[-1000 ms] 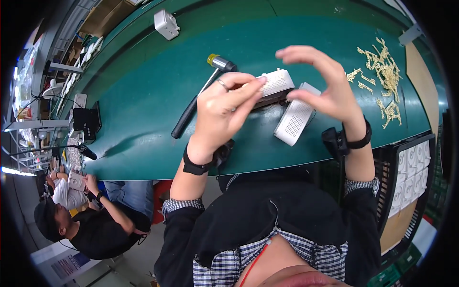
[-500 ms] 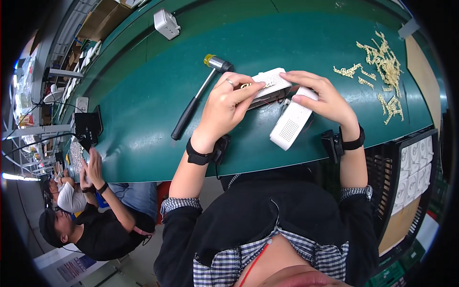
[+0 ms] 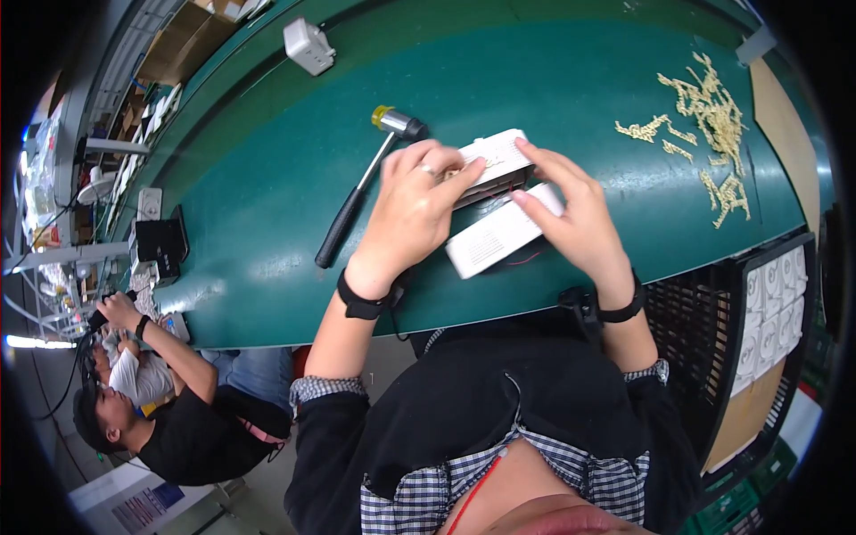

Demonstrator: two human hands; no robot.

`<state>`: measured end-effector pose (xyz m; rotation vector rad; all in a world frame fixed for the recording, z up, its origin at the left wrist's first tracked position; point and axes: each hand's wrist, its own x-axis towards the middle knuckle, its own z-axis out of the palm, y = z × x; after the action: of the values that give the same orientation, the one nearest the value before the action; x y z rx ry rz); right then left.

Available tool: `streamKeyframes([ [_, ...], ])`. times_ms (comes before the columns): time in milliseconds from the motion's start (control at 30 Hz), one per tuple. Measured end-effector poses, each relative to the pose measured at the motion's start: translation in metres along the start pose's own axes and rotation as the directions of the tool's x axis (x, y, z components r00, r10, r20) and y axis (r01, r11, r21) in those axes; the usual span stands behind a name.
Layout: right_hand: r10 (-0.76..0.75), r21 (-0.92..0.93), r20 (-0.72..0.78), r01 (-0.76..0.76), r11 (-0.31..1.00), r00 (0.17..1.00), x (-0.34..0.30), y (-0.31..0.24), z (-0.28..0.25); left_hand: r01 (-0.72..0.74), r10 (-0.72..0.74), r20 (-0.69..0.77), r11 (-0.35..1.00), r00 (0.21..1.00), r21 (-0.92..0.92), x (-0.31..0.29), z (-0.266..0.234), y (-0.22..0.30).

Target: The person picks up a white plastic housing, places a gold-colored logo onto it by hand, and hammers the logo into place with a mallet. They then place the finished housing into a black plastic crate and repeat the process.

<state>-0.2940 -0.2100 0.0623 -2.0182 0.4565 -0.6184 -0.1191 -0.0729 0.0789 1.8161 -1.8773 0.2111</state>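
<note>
A white perforated housing half [image 3: 508,153] lies tilted before me, its dark inside facing me. My left hand [image 3: 412,201] is closed at its left end, thumb and fingers pinching a small cream script-lettering piece [image 3: 491,164] against the perforated face; the fingers hide most of it. My right hand [image 3: 575,209] grips the far right corner of this half with its fingers. Its thumb rests on a second white housing half [image 3: 501,234], which lies nearer me with its perforated face up. Thin wires show between the two halves.
A mallet [image 3: 366,183] with a yellow tip and black handle lies left of my hands. Many cream lettering pieces [image 3: 718,116] are heaped at the right. A white boxy device [image 3: 308,46] stands at the back. A co-worker [image 3: 169,428] sits at the left.
My right hand has moved left and the nearer housing half has swung left, now lying almost parallel to the other. The co-worker's hands have moved down and left.
</note>
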Motion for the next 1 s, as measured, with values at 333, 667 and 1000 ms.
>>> streamKeyframes([
  [333,0.063,-0.032,-0.170,-0.069,0.997,0.983,0.014,0.059,-0.055,0.204,-0.205,0.005,0.968,0.979,-0.145,-0.039,-0.032,-0.004],
  [667,0.134,-0.657,-0.004,-0.104,0.746,0.991,0.040,0.109,-0.146,0.364,-0.392,-0.147,0.912,0.908,-0.186,-0.072,-0.057,-0.007],
  [1000,-0.499,-0.331,0.277,0.569,0.753,0.821,0.018,-0.043,-0.035,0.105,-0.162,-0.134,0.928,0.978,-0.358,-0.020,-0.041,0.049],
])
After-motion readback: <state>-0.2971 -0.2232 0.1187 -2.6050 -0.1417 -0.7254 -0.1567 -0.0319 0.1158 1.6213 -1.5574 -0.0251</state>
